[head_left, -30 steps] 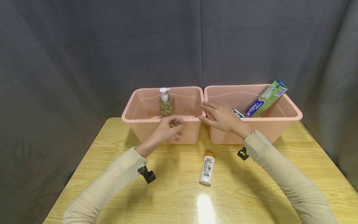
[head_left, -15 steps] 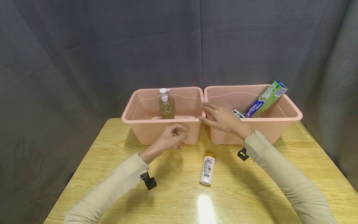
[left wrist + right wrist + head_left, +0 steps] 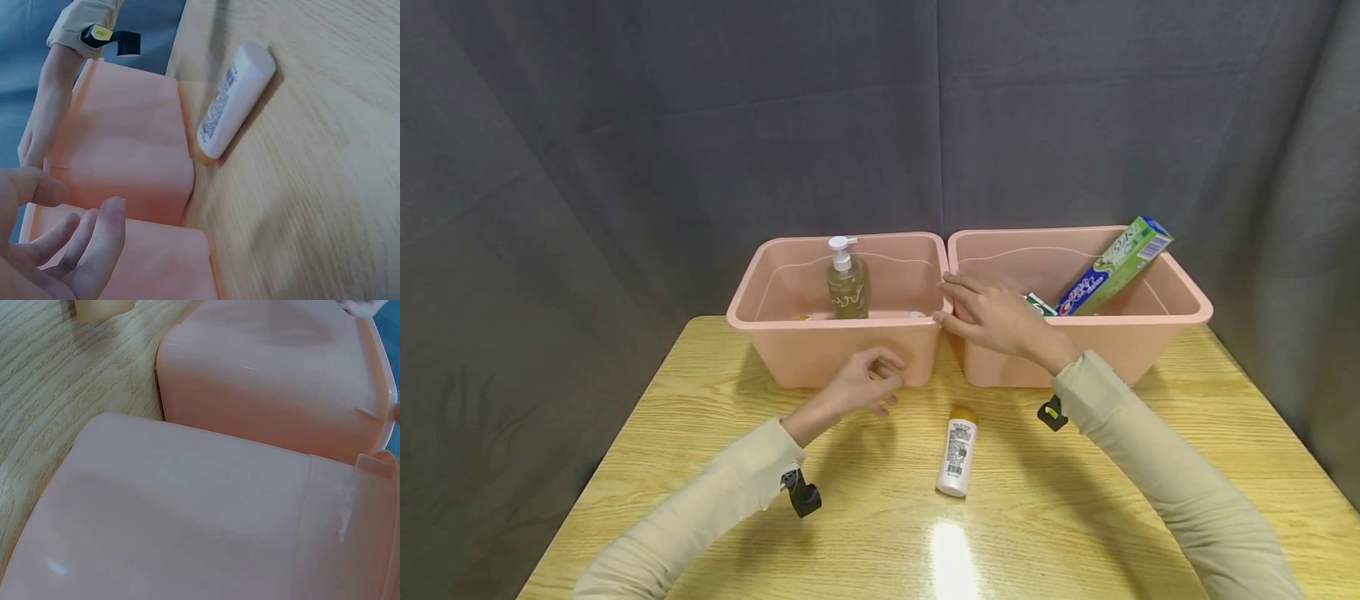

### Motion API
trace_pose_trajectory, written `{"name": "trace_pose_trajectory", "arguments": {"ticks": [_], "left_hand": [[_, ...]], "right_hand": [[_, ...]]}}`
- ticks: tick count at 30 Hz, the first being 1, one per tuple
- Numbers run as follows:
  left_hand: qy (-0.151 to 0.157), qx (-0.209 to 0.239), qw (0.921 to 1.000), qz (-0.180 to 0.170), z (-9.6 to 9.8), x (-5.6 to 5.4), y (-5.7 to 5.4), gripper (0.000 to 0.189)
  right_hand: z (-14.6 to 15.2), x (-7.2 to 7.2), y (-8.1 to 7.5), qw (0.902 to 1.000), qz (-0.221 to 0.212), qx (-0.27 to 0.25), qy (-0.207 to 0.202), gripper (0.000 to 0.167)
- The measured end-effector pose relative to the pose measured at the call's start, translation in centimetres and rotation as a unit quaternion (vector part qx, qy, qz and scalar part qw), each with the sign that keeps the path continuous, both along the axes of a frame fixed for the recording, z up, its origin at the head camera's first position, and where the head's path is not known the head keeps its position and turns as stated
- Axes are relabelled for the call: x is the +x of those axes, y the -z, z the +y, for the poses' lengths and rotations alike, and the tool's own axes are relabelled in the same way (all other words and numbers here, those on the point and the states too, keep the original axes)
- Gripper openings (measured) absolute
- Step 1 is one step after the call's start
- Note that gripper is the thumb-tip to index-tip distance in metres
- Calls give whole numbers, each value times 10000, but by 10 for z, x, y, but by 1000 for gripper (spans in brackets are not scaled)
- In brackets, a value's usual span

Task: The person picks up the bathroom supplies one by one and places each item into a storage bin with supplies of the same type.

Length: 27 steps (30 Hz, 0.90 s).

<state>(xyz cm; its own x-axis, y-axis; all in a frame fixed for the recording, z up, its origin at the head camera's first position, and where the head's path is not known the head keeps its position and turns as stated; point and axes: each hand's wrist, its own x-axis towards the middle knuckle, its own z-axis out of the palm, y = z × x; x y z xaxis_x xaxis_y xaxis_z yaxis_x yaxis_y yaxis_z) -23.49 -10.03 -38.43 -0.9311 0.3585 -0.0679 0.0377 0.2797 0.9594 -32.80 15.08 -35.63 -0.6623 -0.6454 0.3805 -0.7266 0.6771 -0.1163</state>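
My left hand (image 3: 868, 381) hangs over the table in front of the left pink bin (image 3: 842, 354), fingers loosely bent and nothing between them. In the left wrist view its fingertips (image 3: 112, 209) overlap the bins' walls. A white bottle with an orange-yellow cap (image 3: 957, 457) lies on the table to its right, label side up. Where the two bins meet, my right hand (image 3: 992, 317) rests with fingers at the left bin's corner rim, over the right pink bin (image 3: 1015, 358). The right wrist view shows mostly bin walls (image 3: 187, 506).
A pump bottle (image 3: 847, 287) stands in the left bin, with small items partly hidden low inside. A toothpaste box (image 3: 1112, 267) leans out of the right bin beside a green and white package (image 3: 1039, 304). A dark curtain (image 3: 700, 125) hangs behind the wooden table (image 3: 700, 417).
My left hand has come down from the left bin's front rim toward the table, slightly to the right. The right hand and the white bottle have stayed put.
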Motion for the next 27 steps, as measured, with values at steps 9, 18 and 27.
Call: {"name": "trace_pose_trajectory", "arguments": {"ticks": [9, 18, 27], "left_hand": [[149, -51, 9998, -105, 3, 1, 10, 36], [106, -130, 9994, -314, 10, 5, 17, 33], [139, -103, 9976, -677, 14, 7, 32, 47]], "right_hand": [[0, 0, 0, 10000, 34, -30, 7, 63], [0, 0, -1, 10000, 13, -17, -26, 64], [0, 1, -1, 10000, 8, 11, 17, 64]]}}
